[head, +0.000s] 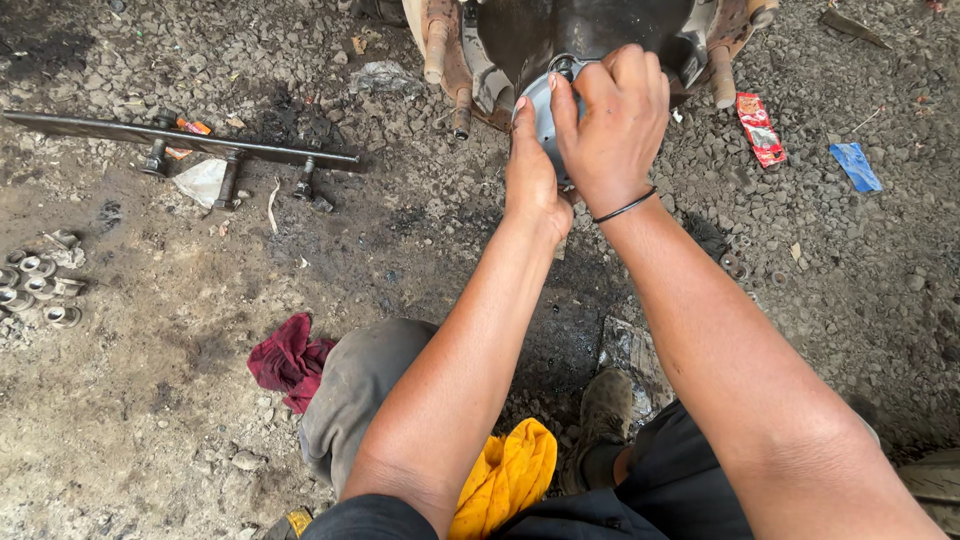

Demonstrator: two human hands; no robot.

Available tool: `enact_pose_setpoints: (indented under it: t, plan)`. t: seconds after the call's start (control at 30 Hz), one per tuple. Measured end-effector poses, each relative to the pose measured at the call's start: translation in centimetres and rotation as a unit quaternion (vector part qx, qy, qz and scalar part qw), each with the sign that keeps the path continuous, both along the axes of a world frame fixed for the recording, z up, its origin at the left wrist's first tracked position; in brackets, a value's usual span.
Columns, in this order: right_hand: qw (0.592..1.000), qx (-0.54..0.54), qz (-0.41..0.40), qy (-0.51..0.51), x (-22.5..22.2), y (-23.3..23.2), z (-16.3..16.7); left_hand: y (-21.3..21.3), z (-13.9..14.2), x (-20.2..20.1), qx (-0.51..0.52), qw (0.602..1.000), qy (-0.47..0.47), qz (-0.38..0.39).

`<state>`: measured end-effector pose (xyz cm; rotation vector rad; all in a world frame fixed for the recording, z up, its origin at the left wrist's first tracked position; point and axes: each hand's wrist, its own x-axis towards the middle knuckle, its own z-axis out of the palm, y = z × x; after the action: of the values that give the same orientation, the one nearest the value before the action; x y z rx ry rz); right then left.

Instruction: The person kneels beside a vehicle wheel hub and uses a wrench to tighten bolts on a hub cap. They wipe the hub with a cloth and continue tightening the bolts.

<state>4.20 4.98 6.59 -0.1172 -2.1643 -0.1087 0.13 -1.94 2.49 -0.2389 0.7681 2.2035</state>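
Both hands clamped on grey hub cap (pixel 545 110), left hand (pixel 533 178) beside right hand (pixel 610 125); recommend even pressure, cap square to hub (pixel 520 35).

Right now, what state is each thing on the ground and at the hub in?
Grey hub cap: pressed against the hub, both hands on it.
Left hand: flat on cap.
Right hand: gripping cap.
Long wrench: lying flat.
Red rag: crumpled.
Wheel nuts: loose, clustered.

Bare forearms, both hands ungloved. Thin black band (pixel 627 207) on right wrist. Dark short sleeves at upper arms. Grey dirty trousers (pixel 365 390), dark grimy shoe (pixel 605 410), yellow cloth (pixel 510 478) at lap.
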Motion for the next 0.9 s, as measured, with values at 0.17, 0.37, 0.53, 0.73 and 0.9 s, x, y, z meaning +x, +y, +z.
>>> enact_pose_setpoints:
  t: [0.17,0.37,0.53,0.73,0.9]
  plan:
    - [0.999,0.017,0.036,0.010,0.00,0.34,-0.32,0.16,-0.20,-0.11,0.009,1.000,0.014,-0.003]
    - [1.000,0.004,0.015,0.021,0.02,0.44,-0.54,0.29,-0.41,-0.07,0.004,1.000,0.018,0.001]
    - [0.999,0.034,0.022,0.002,0.04,0.36,-0.44,0.28,-0.34,-0.02,0.011,1.000,0.019,-0.001]
    - [1.000,0.010,0.009,0.017,0.03,-0.01,-0.05,0.29,-0.46,-0.02,0.012,1.000,0.020,0.002]
    - [0.999,0.044,0.020,0.004,0.15,-0.16,0.15,0.40,-0.63,0.00,0.039,0.999,0.029,0.008]
